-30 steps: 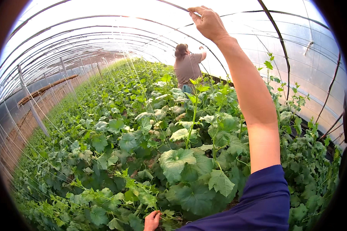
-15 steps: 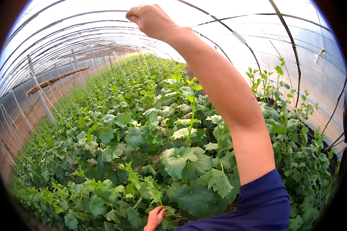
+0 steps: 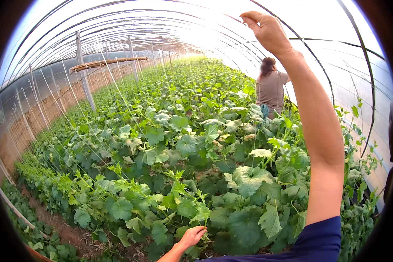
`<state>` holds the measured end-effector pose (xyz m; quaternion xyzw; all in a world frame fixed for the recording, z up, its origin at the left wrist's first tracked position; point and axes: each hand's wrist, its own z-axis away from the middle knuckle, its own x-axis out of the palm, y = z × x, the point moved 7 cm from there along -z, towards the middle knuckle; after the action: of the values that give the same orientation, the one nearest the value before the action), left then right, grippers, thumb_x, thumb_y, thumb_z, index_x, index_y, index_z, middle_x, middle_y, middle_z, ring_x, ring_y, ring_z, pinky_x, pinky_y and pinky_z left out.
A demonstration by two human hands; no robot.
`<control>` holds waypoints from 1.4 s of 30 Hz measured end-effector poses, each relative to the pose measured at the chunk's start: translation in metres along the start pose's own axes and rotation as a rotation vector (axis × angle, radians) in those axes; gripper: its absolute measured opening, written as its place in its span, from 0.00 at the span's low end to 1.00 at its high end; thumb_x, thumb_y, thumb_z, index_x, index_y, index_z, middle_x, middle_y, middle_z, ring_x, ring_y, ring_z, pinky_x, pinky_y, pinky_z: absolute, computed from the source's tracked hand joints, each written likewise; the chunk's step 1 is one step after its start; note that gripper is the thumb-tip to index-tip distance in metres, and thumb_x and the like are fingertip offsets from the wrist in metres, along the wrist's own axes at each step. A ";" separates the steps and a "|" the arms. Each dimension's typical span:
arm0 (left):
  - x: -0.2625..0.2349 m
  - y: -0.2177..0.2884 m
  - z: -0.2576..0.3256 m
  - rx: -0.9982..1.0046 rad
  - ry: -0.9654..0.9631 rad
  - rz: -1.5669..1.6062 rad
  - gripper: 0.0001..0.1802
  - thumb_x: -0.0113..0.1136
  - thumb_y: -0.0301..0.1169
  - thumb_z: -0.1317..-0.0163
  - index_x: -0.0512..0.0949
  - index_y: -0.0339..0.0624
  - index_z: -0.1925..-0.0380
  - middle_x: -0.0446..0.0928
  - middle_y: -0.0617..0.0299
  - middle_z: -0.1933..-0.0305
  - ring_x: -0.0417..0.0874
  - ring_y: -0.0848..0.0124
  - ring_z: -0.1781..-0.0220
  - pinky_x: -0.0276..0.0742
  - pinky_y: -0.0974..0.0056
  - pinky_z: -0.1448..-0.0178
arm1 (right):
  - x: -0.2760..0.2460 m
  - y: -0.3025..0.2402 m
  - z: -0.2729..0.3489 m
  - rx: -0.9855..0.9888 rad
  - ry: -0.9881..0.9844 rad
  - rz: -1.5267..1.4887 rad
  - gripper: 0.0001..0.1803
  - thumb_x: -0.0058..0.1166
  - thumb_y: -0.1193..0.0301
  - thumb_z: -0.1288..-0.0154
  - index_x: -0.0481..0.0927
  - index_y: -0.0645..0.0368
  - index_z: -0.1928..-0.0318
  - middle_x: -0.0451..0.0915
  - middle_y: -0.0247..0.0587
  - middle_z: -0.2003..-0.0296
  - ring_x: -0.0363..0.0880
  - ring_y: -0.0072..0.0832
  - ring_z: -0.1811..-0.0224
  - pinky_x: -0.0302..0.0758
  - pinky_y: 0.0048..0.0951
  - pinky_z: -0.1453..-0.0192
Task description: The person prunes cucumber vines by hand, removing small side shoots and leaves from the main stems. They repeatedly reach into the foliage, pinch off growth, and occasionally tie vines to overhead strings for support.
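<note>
Arched plastic greenhouse | left hand (image 3: pixel 191 236) grips leafy vine (image 3: pixel 205 209) | right hand (image 3: pixel 268 30) pinched overhead, contents unclear

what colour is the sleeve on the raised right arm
Dark blue sleeve, seen in the head view; right hand is raised overhead.

The leaves (image 3: pixel 249 179) are matt green with a rough, veined face. The roof (image 3: pixel 318 17) is thin translucent plastic film, smooth and lightly glossy, stretched over dark metal hoops (image 3: pixel 362 65). Thin pale strings (image 3: pixel 113 83) look like plastic twine. The posts (image 3: pixel 84 74) are grey and dull. The soil (image 3: pixel 70 233) is brown, crumbly and matt. The sleeve (image 3: pixel 321 238) is dark blue matt cloth.
</note>
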<state>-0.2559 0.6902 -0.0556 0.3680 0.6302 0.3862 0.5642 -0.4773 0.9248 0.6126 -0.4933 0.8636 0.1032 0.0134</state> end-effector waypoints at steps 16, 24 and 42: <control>0.011 -0.046 0.033 -0.052 -0.127 0.119 0.15 0.56 0.30 0.31 0.79 0.31 0.50 0.84 0.56 0.59 0.83 0.73 0.67 0.80 0.68 0.60 | -0.242 -0.337 0.872 1.675 -2.229 -0.013 0.12 0.55 0.66 0.36 0.85 0.61 0.63 0.84 0.51 0.71 0.84 0.39 0.71 0.77 0.38 0.67; -0.007 -0.040 0.023 -0.122 -0.240 0.109 0.15 0.53 0.31 0.30 0.78 0.33 0.50 0.84 0.55 0.58 0.85 0.70 0.59 0.81 0.66 0.55 | -0.227 -0.372 0.853 1.945 -1.904 -0.067 0.13 0.51 0.67 0.32 0.84 0.62 0.66 0.83 0.47 0.75 0.82 0.35 0.75 0.77 0.36 0.71; -0.019 -0.057 0.025 -0.333 -0.180 0.366 0.12 0.53 0.29 0.28 0.76 0.34 0.50 0.80 0.62 0.64 0.77 0.80 0.76 0.69 0.76 0.76 | -0.127 -0.224 0.579 1.836 0.052 -0.415 0.13 0.51 0.67 0.26 0.79 0.65 0.52 0.79 0.34 0.71 0.69 0.14 0.82 0.66 0.17 0.81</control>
<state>-0.2313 0.6502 -0.1010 0.4110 0.4281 0.5459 0.5915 -0.2663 1.0336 0.0256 -0.4360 0.5019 -0.6334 0.3960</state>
